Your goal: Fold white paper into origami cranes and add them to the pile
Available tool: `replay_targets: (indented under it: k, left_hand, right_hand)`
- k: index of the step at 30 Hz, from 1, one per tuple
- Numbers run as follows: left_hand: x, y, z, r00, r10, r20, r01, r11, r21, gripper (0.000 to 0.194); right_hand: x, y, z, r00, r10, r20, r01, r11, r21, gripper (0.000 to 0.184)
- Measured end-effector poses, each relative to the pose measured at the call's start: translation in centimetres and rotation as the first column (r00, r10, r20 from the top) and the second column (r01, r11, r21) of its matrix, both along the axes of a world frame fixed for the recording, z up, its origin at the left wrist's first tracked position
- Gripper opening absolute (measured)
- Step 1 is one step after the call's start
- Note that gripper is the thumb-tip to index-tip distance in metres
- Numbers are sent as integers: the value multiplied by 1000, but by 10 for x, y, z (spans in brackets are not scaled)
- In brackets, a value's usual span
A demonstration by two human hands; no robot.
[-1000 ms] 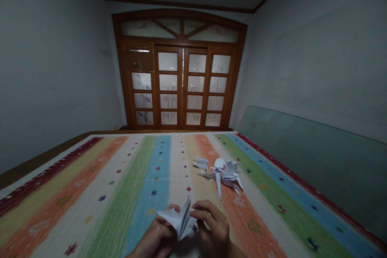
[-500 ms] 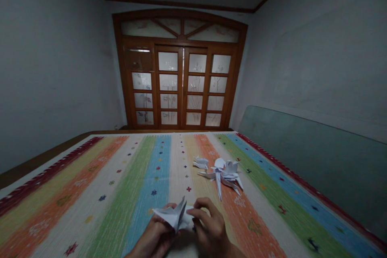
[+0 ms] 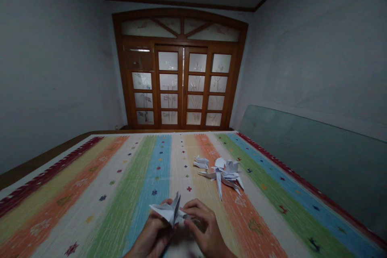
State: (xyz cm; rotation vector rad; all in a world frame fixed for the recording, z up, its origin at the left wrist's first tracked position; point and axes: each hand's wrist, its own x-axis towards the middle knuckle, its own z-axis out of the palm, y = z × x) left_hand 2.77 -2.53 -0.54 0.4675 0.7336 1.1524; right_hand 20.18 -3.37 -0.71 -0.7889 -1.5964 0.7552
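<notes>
Across the surface before you lies a rainbow-striped woven cover (image 3: 109, 185), and on its near edge, low in your view, you hold a folded white paper piece (image 3: 167, 211) up off the stripes, over the blue band and the cream band beside it. Its long axis runs nearly crosswise to your view, tipping slightly down toward your right, with a sharp point out to the left and a narrow flap standing upright near the middle. Your left hand (image 3: 151, 236) is the nearer to the body of the fold: it cradles the paper from below, with the fingers curled closed beneath it. Your right hand (image 3: 205, 225) sits just to the right of the piece, its fingers arched and narrowly pinched on the paper's right end, though the exact grip is partly hidden. Farther up the cover, well apart from your hands, lie a cluster of finished paper folds (image 3: 225, 175) with spiky points and a smaller paper fold (image 3: 201, 162) just beside them. Beyond the cover's far edge stand glazed wooden double doors (image 3: 178, 88) between grey walls, and a pale green panel (image 3: 302, 169) leans along the right side.
</notes>
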Motion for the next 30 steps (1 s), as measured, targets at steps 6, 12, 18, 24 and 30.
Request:
replay_targets:
  k: [6,12,18,24,30]
  left_hand:
    - [6,-3,3,997,-81,-2,81,996,29,56]
    - [9,-3,-1,982,-190,10,189,978,87,45]
    - [9,-2,0,978,-207,-21,208,972,110,46]
    - [10,-9,12,984,-177,1,177,983,52,48]
    - [13,-9,11,984,-179,4,178,983,42,42]
  right_hand:
    - [0,9,-7,981,-24,-193,-14,981,-192,35]
    - [1,11,-2,957,-46,-287,-66,927,-369,28]
    - [-1,6,-1,973,-118,-198,24,907,-420,32]
    - [-3,3,-2,990,-104,-98,62,930,-361,34]
    - [-3,5,1,987,-43,-153,-10,945,-327,25]
